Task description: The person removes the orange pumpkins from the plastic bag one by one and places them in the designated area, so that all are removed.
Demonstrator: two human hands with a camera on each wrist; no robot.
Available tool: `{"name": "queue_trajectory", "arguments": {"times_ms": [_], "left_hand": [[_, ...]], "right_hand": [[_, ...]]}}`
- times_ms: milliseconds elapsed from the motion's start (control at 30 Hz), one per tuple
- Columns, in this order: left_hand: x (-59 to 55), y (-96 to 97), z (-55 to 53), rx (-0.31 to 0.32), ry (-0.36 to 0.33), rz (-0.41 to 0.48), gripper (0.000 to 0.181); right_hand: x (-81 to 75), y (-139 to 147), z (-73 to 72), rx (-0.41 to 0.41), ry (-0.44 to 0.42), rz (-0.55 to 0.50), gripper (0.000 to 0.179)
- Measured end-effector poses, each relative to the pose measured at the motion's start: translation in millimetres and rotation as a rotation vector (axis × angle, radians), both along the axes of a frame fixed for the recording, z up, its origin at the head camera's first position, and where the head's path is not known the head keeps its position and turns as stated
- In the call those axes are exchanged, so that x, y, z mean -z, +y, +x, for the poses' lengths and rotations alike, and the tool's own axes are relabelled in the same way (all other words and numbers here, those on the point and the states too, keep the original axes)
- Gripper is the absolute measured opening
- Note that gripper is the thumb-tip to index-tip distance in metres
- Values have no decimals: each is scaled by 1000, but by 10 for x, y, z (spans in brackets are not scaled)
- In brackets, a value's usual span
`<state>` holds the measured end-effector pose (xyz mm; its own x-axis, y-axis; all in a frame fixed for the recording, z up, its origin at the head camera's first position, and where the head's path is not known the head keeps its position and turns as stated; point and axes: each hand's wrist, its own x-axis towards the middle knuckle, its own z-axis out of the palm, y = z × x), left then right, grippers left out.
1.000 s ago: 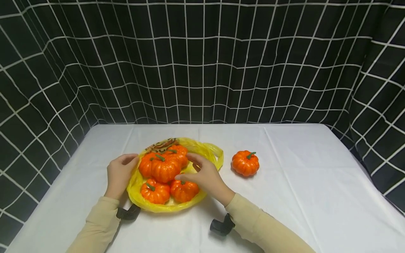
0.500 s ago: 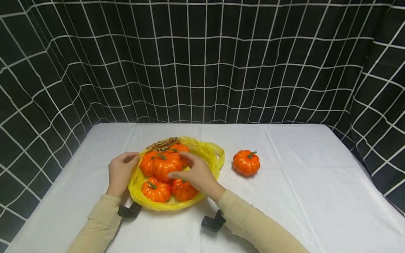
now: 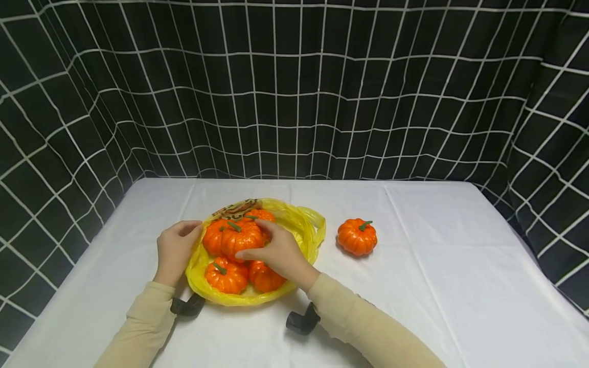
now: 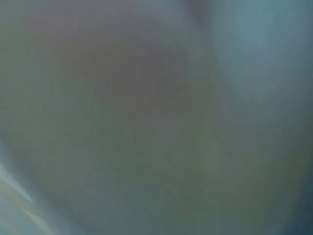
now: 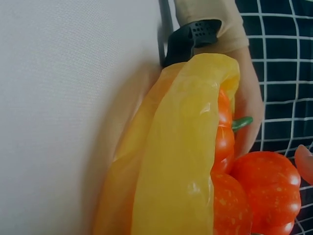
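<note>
A yellow plastic bag lies spread open on the table, with several small orange pumpkins inside. My left hand holds the bag's left rim, thumb and fingertips at its edge. My right hand reaches over the bag from the right. Its thumb and fingers span the right side of the topmost pumpkin. In the right wrist view, a fingertip shows right beside a pumpkin. The bag's wall hides most of the others there. The left wrist view is only a blur.
One more pumpkin with a green stem sits outside the bag, to its right. A white cloth covers the table. Behind it hangs a black curtain with a white grid. Dark camera mounts stick out under both wrists.
My right hand has moved left over the bag, from its right part to the topmost pumpkin. The left hand stays at the rim, and the pumpkins lie as before.
</note>
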<state>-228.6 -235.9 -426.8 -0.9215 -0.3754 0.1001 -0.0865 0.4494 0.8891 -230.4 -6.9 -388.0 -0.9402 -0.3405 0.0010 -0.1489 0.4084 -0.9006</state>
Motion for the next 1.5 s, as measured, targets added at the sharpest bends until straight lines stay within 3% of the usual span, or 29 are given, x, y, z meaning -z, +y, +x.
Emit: {"name": "queue_trajectory", "arguments": {"times_ms": [367, 867, 1300, 1500], "left_hand": [[2, -16, 14, 7, 5, -17, 32], [-9, -2, -2, 8, 8, 2, 31], [20, -17, -18, -1, 3, -5, 30], [19, -25, -16, -4, 3, -15, 31]], "right_hand": [[18, -65, -39, -20, 5, -2, 84], [60, -78, -77, 27, -37, -30, 81], [-136, 192, 103, 21, -106, -209, 74], [-184, 336, 151, 23, -116, -228, 74]]}}
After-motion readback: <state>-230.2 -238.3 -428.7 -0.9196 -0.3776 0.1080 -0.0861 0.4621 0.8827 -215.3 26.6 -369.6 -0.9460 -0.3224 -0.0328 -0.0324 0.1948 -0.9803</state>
